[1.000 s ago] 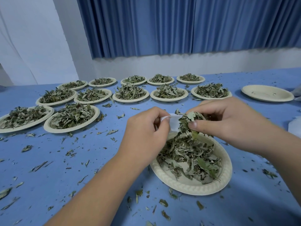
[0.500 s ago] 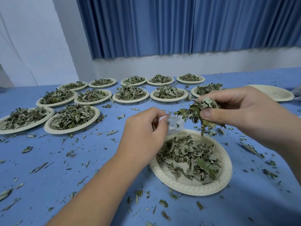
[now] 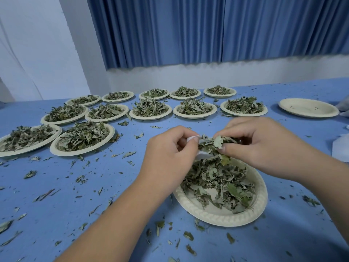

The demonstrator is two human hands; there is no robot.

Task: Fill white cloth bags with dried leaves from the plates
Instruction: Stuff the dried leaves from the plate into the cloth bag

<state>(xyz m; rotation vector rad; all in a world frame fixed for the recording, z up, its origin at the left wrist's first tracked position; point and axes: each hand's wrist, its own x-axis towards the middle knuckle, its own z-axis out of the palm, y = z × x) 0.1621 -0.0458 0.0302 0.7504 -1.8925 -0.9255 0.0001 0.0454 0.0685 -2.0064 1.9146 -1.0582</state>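
Landmark: round cream paper plate (image 3: 217, 217) w/ fluted rim, on the blue cloth-covered surface (image 3: 94, 186), carrying a loose heap of dried green leaves (image 3: 217, 182).

The left hand (image 3: 170, 154) is just above the plate's far-left rim. Its fingers (image 3: 188, 133) are curled, thumb & forefinger pinching the mouth of a small white cloth bag (image 3: 203, 153); most of the bag is hidden behind the hand. The right hand (image 3: 264, 146) is above the plate's far rim, fingers (image 3: 234, 148) curled round a clump of dried leaves (image 3: 217, 142) that is pressed against the bag's mouth.

Vs. half a sec ago: the right hand has dropped & moved left, toward the left hand. Then the clump hung clear of the bag, up & to the right; now it touches it. Left hand & bag are approx. in the same spot, same pinch. The plate hasn't moved.

Beyond the plate, far & to the left: rows of cream paper plates heaped w/ leaves (image 3: 151, 118). Beyond it to the far right: one cream paper plate holding only crumbs (image 3: 309, 115). Loose leaf bits (image 3: 128, 154) lie scattered on the surface all round the plate. A blue pleated curtain (image 3: 188, 29) hangs well behind.
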